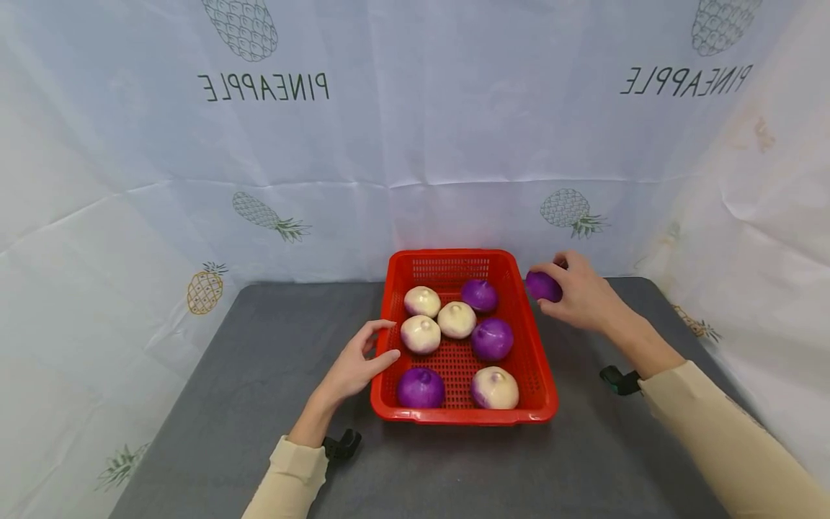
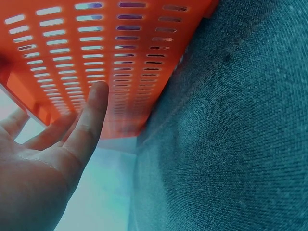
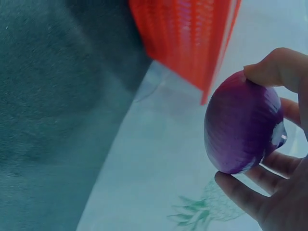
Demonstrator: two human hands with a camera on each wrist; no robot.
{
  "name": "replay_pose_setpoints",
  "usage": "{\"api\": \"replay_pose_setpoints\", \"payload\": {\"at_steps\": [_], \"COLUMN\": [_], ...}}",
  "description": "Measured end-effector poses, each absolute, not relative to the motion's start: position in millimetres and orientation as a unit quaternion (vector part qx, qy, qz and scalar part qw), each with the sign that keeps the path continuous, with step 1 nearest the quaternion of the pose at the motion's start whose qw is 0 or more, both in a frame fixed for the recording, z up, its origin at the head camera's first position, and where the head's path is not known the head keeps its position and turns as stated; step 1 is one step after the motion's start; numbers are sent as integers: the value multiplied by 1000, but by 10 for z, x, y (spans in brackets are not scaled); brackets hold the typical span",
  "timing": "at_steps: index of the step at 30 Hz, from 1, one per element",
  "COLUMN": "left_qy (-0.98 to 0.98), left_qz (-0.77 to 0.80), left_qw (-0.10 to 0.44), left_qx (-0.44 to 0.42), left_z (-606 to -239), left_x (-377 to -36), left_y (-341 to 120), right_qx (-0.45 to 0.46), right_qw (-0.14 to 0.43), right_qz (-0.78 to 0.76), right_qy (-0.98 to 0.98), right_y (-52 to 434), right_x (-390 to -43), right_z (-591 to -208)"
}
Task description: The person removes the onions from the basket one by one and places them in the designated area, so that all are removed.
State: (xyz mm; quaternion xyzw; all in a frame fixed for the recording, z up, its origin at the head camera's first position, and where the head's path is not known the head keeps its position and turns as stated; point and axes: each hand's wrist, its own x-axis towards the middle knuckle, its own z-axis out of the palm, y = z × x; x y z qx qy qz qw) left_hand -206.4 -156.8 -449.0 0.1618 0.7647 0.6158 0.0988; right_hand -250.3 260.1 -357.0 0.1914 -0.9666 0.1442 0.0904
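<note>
A red slotted basket (image 1: 538,360) stands on the grey table (image 1: 259,404) and holds several onions, some purple (image 1: 492,339), some white (image 1: 457,319). My right hand (image 1: 577,294) grips one more purple onion (image 1: 542,286) just outside the basket's far right corner; the right wrist view shows that onion (image 3: 240,125) pinched between thumb and fingers beside the basket wall (image 3: 187,38). My left hand (image 1: 363,360) rests with straight fingers against the basket's left wall (image 2: 96,53), holding nothing.
A white cloth with pineapple prints (image 1: 415,144) hangs behind and at both sides of the table. Black clips (image 1: 344,445) (image 1: 617,380) sit on the table near each forearm. Bare grey table surface lies left and in front of the basket.
</note>
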Motion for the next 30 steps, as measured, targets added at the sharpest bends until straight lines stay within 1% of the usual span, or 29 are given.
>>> {"api": "replay_pose_setpoints", "payload": {"at_steps": [4,13,23,30], "left_qy": [764,766,765,764], "left_qz": [616,614,614,614], "left_qw": [99,98,103,101], "left_qx": [163,159,165,170], "left_z": [-4488,-4487,-4497,-4497], "left_x": [-2063,-2047,-2065,-2056], "left_y": [-1571,-1574,-1568,-1566], "right_qx": [167,143,112,108], "right_qw": [81,55,36,26], "right_qz": [147,142,145,152], "right_qy": [-972,-978,-982,-982], "right_y": [2651,2772,2837,2843], "right_x": [-2598,-2788,-2896,-2920], "right_z": [-3653,-3934,-4201,-4332]}}
